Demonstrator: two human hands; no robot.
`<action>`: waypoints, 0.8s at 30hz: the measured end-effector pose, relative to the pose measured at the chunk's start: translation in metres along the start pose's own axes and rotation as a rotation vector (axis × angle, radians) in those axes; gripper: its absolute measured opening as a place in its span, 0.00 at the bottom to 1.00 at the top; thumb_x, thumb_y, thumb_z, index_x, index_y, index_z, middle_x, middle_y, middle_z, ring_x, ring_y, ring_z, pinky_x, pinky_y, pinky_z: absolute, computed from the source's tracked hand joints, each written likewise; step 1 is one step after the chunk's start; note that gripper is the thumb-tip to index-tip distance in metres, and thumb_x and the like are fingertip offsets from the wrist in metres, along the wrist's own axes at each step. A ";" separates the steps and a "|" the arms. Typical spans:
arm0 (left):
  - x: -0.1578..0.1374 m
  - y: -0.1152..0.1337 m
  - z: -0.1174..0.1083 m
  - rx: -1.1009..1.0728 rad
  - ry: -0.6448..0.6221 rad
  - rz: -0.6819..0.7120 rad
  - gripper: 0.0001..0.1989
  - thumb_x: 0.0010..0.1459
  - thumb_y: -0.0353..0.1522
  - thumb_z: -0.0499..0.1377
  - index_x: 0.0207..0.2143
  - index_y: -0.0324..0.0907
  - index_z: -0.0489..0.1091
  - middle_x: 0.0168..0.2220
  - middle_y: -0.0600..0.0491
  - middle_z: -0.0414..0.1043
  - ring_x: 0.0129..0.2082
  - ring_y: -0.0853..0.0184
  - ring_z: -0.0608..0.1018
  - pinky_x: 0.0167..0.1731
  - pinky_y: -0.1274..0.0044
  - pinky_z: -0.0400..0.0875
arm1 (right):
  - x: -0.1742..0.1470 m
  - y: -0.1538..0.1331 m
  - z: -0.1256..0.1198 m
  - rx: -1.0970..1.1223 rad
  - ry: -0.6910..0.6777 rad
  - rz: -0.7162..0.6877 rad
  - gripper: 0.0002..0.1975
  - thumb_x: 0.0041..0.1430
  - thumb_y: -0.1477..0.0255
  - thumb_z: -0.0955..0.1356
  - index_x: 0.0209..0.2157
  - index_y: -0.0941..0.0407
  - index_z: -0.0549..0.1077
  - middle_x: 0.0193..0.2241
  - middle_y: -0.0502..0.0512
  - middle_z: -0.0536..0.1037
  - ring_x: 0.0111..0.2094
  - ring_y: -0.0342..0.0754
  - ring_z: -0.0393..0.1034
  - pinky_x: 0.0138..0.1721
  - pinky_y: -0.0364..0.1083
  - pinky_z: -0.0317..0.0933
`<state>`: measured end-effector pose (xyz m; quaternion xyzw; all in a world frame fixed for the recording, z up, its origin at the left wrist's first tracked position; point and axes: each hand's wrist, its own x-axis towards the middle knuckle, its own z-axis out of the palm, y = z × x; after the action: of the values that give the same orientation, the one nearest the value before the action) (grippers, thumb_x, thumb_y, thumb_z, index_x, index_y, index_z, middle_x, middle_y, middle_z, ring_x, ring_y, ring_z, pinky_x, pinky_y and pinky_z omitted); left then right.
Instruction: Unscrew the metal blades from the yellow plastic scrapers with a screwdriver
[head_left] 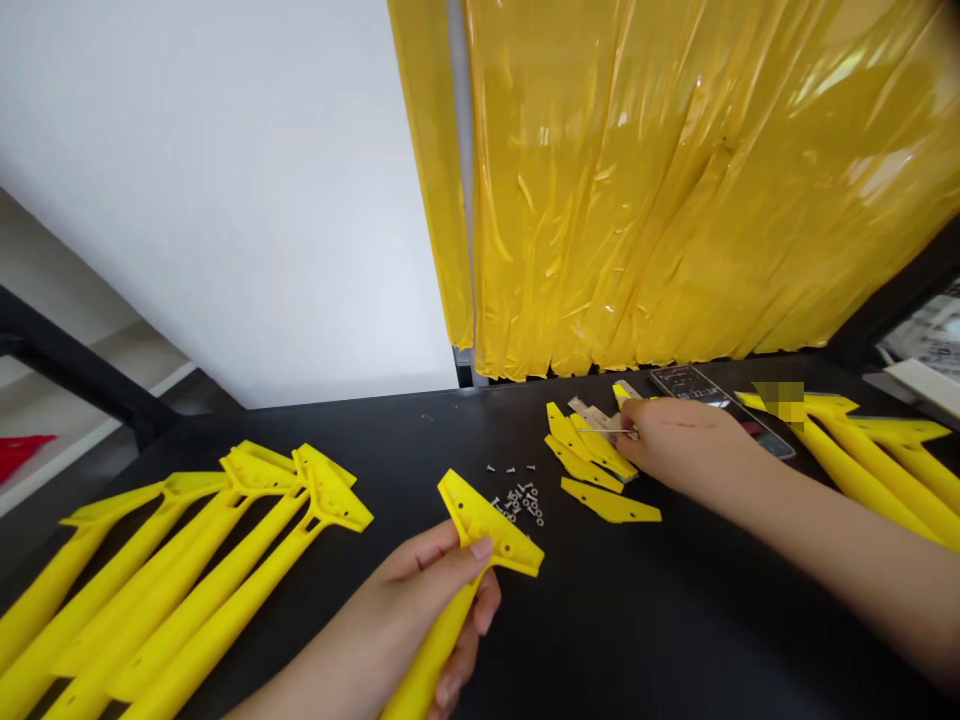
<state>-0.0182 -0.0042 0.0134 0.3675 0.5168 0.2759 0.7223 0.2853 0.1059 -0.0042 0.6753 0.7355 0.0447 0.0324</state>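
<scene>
My left hand (427, 590) is wrapped round a yellow plastic scraper handle (491, 530), its thumb on the flared head with screw holes. The head tilts up, and the lower shaft runs out of the bottom edge. At the right, my right hand (667, 430) is closed, with a thin metal rod (604, 431) jutting left from its fingers; the rod's other end is hidden. Its fingertips are at silvery metal blades (592, 415) lying over several yellow cover plates (574, 460). Whether they also grip a blade, I cannot tell. One loose plate (611, 500) lies nearer me.
Small screws and nuts (517, 500) lie in a heap on the black table (570, 630). Several yellow handles (187, 560) line the left; more handles (885, 470) lie at the right. Behind my right hand is a phone (690, 385). Yellow plastic sheeting (637, 200) hangs at the back.
</scene>
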 end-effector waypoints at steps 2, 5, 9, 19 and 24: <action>0.000 0.000 0.000 -0.004 -0.003 -0.007 0.19 0.68 0.48 0.60 0.30 0.44 0.68 0.16 0.62 0.61 0.12 0.75 0.60 0.12 0.85 0.60 | -0.003 -0.002 0.000 -0.021 0.007 -0.025 0.13 0.72 0.62 0.70 0.48 0.58 0.77 0.45 0.56 0.80 0.43 0.50 0.78 0.46 0.53 0.75; 0.002 0.000 -0.001 -0.011 -0.019 -0.029 0.19 0.67 0.48 0.61 0.30 0.44 0.69 0.17 0.61 0.63 0.12 0.76 0.61 0.12 0.84 0.61 | -0.005 -0.003 0.004 -0.049 0.034 -0.029 0.15 0.72 0.63 0.70 0.52 0.57 0.76 0.49 0.58 0.80 0.45 0.51 0.78 0.47 0.54 0.75; 0.004 0.001 -0.004 0.001 -0.041 -0.024 0.20 0.67 0.48 0.61 0.29 0.43 0.69 0.20 0.60 0.65 0.12 0.76 0.62 0.13 0.84 0.63 | -0.006 -0.003 0.008 -0.064 0.055 -0.042 0.14 0.72 0.62 0.70 0.48 0.58 0.77 0.47 0.57 0.80 0.47 0.52 0.77 0.50 0.56 0.73; 0.004 0.001 -0.002 -0.004 -0.053 0.011 0.19 0.68 0.46 0.61 0.30 0.42 0.70 0.22 0.59 0.68 0.14 0.77 0.63 0.14 0.84 0.65 | 0.012 0.003 0.008 0.062 -0.100 -0.008 0.15 0.72 0.63 0.70 0.53 0.57 0.76 0.49 0.58 0.80 0.45 0.51 0.78 0.47 0.55 0.75; 0.006 0.001 -0.006 0.006 -0.082 -0.024 0.20 0.66 0.48 0.63 0.29 0.43 0.70 0.22 0.59 0.67 0.14 0.76 0.64 0.14 0.83 0.65 | 0.013 0.004 0.009 0.078 -0.104 0.002 0.15 0.72 0.63 0.70 0.54 0.56 0.76 0.51 0.58 0.79 0.47 0.52 0.77 0.49 0.56 0.74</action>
<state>-0.0219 0.0029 0.0100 0.3743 0.4920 0.2507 0.7450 0.2894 0.1190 -0.0129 0.6782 0.7333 -0.0192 0.0439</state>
